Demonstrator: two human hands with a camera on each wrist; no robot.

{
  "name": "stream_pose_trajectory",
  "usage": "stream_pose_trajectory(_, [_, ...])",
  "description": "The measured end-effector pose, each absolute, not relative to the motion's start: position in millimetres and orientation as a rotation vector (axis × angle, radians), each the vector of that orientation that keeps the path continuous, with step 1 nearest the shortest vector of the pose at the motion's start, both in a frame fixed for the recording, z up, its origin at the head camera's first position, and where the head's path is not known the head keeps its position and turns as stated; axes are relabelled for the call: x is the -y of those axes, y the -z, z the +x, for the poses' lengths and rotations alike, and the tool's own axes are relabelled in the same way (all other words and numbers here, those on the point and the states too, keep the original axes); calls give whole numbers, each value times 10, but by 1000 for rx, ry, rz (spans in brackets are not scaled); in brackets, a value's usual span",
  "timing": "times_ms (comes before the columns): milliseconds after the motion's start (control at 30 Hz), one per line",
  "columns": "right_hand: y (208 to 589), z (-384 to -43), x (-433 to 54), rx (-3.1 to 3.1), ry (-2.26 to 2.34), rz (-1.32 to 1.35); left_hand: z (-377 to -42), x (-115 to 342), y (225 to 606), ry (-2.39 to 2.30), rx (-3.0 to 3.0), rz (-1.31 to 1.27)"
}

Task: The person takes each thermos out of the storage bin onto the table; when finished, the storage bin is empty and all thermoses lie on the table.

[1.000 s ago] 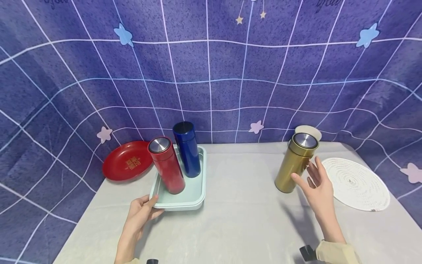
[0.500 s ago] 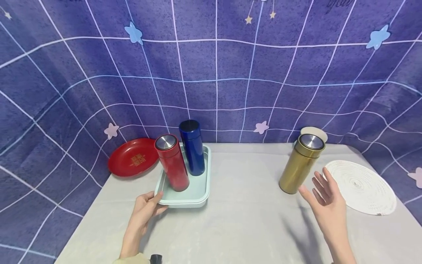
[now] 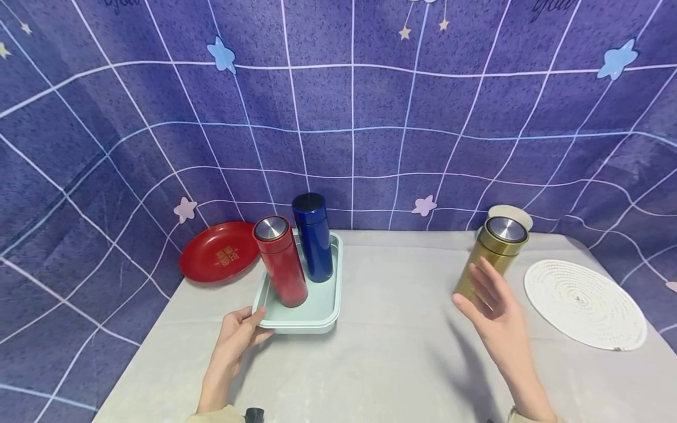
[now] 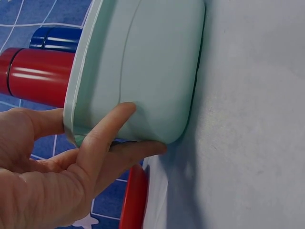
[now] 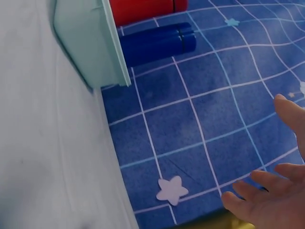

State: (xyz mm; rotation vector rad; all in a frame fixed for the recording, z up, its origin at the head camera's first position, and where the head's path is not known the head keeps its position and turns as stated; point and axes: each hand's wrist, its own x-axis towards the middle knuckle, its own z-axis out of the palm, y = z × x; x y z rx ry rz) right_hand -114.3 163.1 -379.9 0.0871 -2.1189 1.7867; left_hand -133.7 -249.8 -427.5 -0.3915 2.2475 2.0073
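A pale green plastic tub (image 3: 296, 326) stands on the left of the table, with a red thermos (image 3: 282, 267) and a blue thermos (image 3: 315, 247) upright in it. My left hand (image 3: 235, 338) pinches the tub's near left corner, thumb on the rim and fingers against the outer wall, as the left wrist view shows. On the right stands a gold thermos (image 3: 502, 244) with a steel-topped lid. My right hand (image 3: 502, 320) is spread before it, fingers loosely bent, hiding part of its lower body. Whether that hand touches the gold thermos I cannot tell.
Behind the tub on the left lies a red plate (image 3: 219, 252) with gold characters. A round white woven mat (image 3: 584, 305) is at the right. Partly hidden by the gold thermos is a whitish round object (image 3: 513, 212). A blue gridded curtain (image 3: 370, 147) hangs along the back.
The head view has swung left, shifting the scene rightward. My right hand first drew away from the gold thermos, then came left in front of it. My left hand keeps its grip on the tub.
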Motion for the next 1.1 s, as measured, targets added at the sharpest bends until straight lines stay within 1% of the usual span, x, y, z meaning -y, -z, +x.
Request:
stream_pose_trajectory(467, [3729,-1632,-1338,2246,-1796,270,-1345,2542,4276,-2026,-2248,-411])
stream_pose_trajectory(1100, [3893,-2113,-861,2309,-1866,393,-1308,2499,4312,-2057,-2264,-433])
